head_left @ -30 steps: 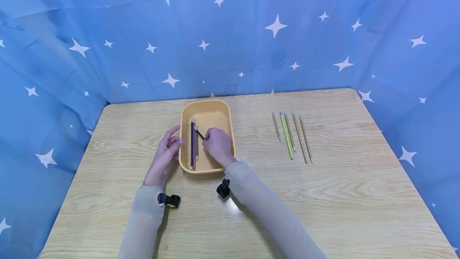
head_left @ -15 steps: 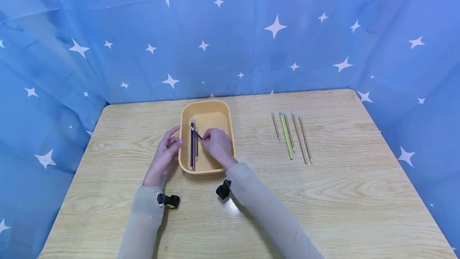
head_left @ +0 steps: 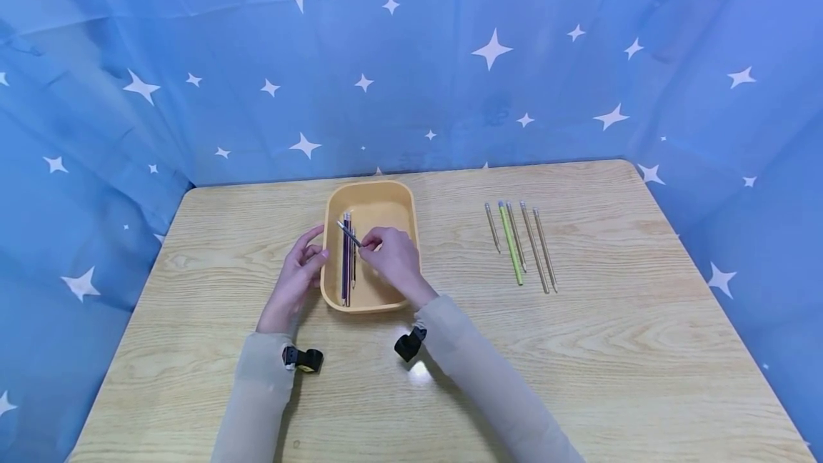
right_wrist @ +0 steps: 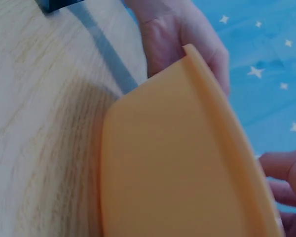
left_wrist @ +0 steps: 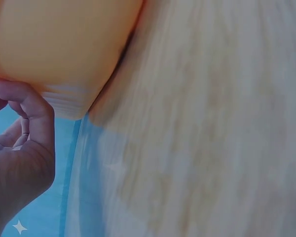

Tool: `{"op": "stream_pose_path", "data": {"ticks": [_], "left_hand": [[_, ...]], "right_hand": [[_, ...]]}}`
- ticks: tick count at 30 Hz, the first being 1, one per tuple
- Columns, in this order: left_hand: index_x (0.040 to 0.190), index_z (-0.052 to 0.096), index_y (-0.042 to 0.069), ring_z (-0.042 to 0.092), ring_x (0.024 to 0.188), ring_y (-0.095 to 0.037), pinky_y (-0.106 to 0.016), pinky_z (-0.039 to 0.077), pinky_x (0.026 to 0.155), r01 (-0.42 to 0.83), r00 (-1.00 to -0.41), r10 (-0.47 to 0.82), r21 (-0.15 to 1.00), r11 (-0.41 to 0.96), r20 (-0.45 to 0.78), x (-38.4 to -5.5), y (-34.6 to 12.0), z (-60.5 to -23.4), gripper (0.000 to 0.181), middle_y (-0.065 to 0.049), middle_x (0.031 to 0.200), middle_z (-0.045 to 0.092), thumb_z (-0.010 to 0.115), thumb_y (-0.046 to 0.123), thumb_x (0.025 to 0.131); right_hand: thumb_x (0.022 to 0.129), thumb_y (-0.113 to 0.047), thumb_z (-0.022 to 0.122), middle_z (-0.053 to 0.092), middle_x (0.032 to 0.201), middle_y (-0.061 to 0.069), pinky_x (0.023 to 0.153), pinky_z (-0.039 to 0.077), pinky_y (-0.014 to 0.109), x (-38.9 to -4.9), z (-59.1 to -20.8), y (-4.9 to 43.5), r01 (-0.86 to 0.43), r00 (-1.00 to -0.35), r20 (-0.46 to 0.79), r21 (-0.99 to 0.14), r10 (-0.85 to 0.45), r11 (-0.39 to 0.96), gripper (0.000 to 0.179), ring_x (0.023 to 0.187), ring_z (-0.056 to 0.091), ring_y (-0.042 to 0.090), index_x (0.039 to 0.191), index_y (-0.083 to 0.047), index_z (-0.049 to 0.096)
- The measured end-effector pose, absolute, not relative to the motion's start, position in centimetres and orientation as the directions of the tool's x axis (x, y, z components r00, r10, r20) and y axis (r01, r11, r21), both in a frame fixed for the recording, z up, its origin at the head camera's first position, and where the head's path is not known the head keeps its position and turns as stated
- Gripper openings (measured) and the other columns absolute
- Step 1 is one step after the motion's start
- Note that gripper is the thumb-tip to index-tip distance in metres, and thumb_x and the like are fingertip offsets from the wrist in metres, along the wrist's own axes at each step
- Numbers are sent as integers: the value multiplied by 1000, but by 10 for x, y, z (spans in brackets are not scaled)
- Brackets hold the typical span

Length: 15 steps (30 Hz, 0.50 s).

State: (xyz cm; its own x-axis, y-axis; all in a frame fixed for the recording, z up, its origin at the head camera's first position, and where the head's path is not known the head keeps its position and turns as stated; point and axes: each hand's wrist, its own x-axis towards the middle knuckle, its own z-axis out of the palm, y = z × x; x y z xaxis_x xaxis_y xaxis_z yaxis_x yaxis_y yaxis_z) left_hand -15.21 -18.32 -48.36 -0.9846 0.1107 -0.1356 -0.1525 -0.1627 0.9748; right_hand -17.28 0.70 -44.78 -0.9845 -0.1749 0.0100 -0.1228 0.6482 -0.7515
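As the left hand (head_left: 301,265) grips the plastic tray (head_left: 387,207) at 9 o'clock, probably steadying it, the right hand (head_left: 393,257) pinches a dark pencil (head_left: 350,235).
It slants toward 10 o'clock above the tray's dark pencils (head_left: 346,274); 5 lighter pencils (head_left: 511,243) lie at 3 o'clock.

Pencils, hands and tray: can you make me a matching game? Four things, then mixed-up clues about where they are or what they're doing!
1. left hand
2. right hand
3. green pencil
4. tray

A. on the table, beside gold pencils
B. pinching a slanted pencil
C. has dark pencils lying inside
D. touching the tray's left side

Pairs: 1-D, 2-B, 3-A, 4-C
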Motion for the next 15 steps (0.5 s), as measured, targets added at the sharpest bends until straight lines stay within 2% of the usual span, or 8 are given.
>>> {"op": "stream_pose_path", "data": {"ticks": [7,15], "left_hand": [[138,31,14,54,74,-21,-37,54,57,-158,-983,117,975,-158,-141,-151,-183,-482,53,-19,103,43,50,6,90],[137,33,15,57,72,-18,-33,54,54,-144,-985,116,976,-161,-126,-150,-183,-483,51,-16,100,45,50,6,90]], "right_hand": [[76,-18,68,60,71,-10,55,45,21,-169,-439,19,-191,-965,60,-829,-256,525,5,61,55,9,80,-16,67],[77,-15,68,61,72,-6,48,46,24,-165,-426,38,-193,-965,86,-874,-249,446,4,57,54,13,81,-14,67]]}}
